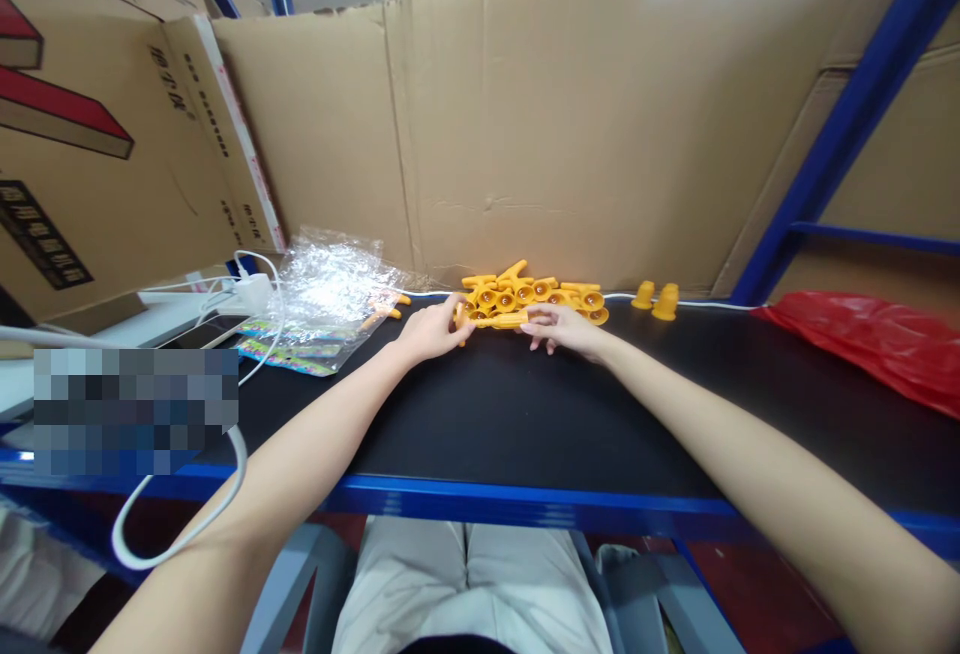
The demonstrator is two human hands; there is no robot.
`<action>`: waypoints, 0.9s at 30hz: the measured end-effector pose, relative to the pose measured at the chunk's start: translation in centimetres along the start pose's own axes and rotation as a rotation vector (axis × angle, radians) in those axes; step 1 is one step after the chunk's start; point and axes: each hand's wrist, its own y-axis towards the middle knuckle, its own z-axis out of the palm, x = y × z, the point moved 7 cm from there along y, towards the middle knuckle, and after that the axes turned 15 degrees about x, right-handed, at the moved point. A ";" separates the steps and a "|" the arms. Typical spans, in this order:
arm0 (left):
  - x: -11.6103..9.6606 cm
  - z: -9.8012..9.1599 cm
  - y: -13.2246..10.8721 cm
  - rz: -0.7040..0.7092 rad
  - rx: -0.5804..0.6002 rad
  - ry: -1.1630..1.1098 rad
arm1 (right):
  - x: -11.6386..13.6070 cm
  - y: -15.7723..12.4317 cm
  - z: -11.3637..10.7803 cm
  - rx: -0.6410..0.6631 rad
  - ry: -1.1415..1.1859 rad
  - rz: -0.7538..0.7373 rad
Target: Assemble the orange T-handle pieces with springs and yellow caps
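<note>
At the far side of the black tabletop, a long yellow plastic piece (507,320) lies sideways between my two hands. My left hand (433,330) is closed on its left end, thumb and fingers pinching it. The right end is in the fingers of my right hand (564,328), with the lower fingers curled beneath. Directly behind is a pile of yellow plastic parts (541,292); several show round cup-like openings, and others look like rods with a crossbar. My fingers partly cover the front of the pile.
Two yellow cup-shaped parts (664,302) stand right of the pile. Clear plastic bags (330,279) lie to the left, beside white cables and a charger (253,292). A red plastic bag (862,339) is at the right. Cardboard (562,134) walls the back; a blue edge (510,502) runs along the front.
</note>
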 end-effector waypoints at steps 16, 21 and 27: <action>8.3 1.3 -0.2 -0.598 0.119 0.191 | 7.2 -0.8 -3.2 -0.409 -0.163 -0.379; 8.3 1.4 -0.2 -0.645 0.181 0.224 | 9.5 0.7 -1.9 -0.479 -0.595 -0.315; 8.9 1.4 -0.7 -0.742 0.255 0.232 | 10.9 4.1 1.6 -0.536 -1.024 -0.193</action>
